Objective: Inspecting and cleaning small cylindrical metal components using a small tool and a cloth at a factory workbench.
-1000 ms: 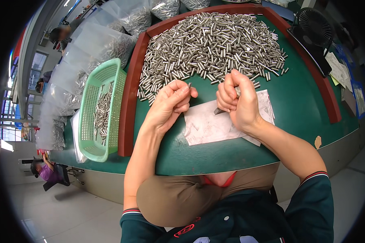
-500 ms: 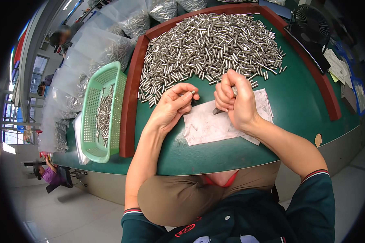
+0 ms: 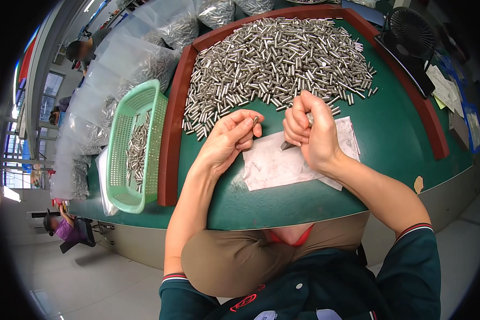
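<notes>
Left hand: your left hand (image 3: 226,140) pinches one small silver metal pin (image 3: 254,122) between thumb and fingertips, just beside the near edge of the heap.
Right hand: your right hand (image 3: 310,134) is curled tight around a slim grey pointed tool (image 3: 287,144), its tip down on the paper.
Paper: a smudged white paper sheet (image 3: 274,165) lies flat under both hands.
Heap: a broad pile of short silver metal cylinders (image 3: 277,64) fills the far half of the surface.
Surface: a green-topped work table (image 3: 389,133) with a raised red-brown wooden rim (image 3: 168,154).
Basket: a light green plastic mesh basket (image 3: 124,176) holding more pins, outside the rim at your left.
Room: clear plastic bags of metal parts (image 3: 138,58) at far left; a black desk fan (image 3: 410,32) at far right; a pale grey floor (image 3: 64,282) below.
</notes>
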`<state>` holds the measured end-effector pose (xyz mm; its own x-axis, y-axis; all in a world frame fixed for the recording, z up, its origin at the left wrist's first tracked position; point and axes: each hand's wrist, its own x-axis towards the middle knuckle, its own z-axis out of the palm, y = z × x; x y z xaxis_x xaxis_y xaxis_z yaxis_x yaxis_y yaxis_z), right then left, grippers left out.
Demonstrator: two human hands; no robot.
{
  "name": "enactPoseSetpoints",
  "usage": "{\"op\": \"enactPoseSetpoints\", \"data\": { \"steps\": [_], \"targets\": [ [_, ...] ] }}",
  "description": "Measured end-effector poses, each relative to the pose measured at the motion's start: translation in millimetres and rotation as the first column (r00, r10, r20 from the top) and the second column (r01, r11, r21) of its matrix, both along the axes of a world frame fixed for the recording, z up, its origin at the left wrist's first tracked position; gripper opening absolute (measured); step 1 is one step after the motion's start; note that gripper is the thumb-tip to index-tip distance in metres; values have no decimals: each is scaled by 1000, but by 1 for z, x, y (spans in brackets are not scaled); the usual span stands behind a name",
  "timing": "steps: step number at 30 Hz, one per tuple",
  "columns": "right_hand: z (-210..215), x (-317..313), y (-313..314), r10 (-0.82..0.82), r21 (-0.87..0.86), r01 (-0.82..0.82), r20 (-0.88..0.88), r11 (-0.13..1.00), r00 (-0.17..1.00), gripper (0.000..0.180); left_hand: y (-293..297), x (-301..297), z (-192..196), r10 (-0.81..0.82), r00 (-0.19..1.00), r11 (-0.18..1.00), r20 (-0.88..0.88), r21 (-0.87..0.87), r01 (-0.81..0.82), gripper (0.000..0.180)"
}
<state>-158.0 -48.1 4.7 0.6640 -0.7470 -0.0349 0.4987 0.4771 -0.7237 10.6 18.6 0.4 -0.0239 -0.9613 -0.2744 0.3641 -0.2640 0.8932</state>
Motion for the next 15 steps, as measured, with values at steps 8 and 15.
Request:
{"op": "enactPoseSetpoints", "data": {
  "steps": [8,15],
  "targets": [
    [-2,-1,-1,-25,-19,25,-3,1000,1000,39,12,-32,15,-78,444,962,893,-49,267,14],
    [-1,-2,1,-83,10,83,96,997,992,37,15,-37,12,14,239,955,971,-83,283,18]
  ]
}}
